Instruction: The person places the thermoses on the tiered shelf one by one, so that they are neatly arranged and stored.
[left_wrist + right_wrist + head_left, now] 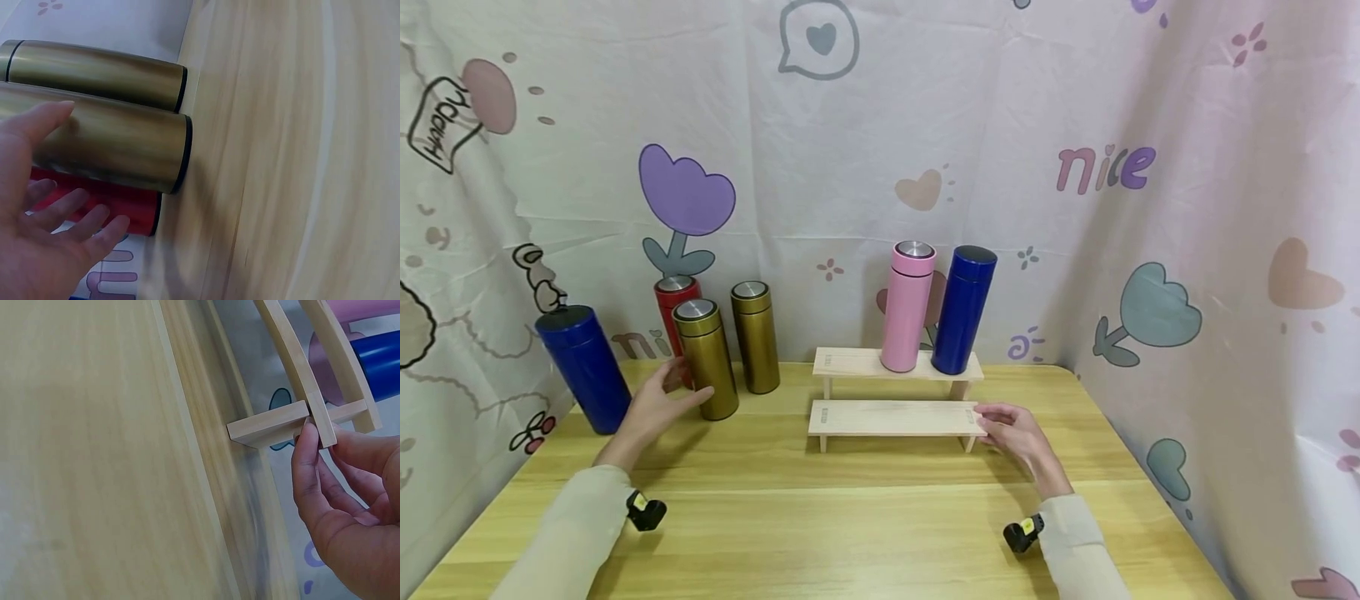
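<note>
My left hand [658,406] reaches beside the nearer gold thermos [709,367], its thumb overlapping the bottle and its fingers spread apart in the left wrist view. Behind that bottle stands a red thermos [676,292], partly hidden. A second gold thermos [757,342] stands just to the right. At the right end of the low wooden shelf [891,418], my right hand [1015,433] pinches the board's edge between thumb and fingers. On the higher step [850,362] behind it stand a pink thermos [910,308] and a blue thermos [962,312].
Another blue thermos [583,367] stands at the left side of the wooden table [850,533]. A printed cloth [820,167] hangs behind the table and along both sides. Each sleeve carries a small black camera at the wrist.
</note>
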`<state>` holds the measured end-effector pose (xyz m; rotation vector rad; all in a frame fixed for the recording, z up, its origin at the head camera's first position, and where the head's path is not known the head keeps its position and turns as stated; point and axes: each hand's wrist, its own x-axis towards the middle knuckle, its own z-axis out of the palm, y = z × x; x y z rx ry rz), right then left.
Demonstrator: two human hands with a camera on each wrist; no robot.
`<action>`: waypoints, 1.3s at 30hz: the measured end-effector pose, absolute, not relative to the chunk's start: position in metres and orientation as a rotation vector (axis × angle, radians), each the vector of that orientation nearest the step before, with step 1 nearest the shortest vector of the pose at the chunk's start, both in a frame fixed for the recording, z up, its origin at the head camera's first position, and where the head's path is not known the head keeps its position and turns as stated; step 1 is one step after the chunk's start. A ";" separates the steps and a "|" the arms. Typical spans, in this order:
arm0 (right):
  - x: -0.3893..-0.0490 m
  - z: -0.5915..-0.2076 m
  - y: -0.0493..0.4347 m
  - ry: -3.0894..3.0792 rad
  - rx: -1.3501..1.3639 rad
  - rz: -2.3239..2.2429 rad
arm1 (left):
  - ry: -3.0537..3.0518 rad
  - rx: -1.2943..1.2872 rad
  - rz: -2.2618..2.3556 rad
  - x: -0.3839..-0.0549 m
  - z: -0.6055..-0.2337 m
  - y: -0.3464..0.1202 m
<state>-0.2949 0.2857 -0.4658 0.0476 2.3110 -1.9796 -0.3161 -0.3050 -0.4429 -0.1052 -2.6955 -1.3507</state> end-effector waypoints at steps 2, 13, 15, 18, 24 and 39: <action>-0.295 -0.466 0.286 2.312 0.052 -1.978 | -2.698 -0.087 -1.356 -0.319 -0.444 -0.303; -0.294 -0.466 0.287 2.312 0.039 -1.986 | -2.716 -0.059 -1.363 -0.333 -0.450 -0.295; -0.294 -0.466 0.286 2.314 0.038 -1.985 | -2.721 -0.058 -1.363 -0.336 -0.451 -0.293; -0.293 -0.465 0.285 2.318 0.047 -1.980 | -2.728 -0.052 -1.363 -0.338 -0.452 -0.292; -0.293 -0.464 0.283 2.323 0.079 -1.966 | -2.740 -0.032 -1.369 -0.340 -0.453 -0.291; -0.293 -0.463 0.281 2.341 0.113 -1.951 | -2.719 -0.046 -1.363 -0.340 -0.455 -0.289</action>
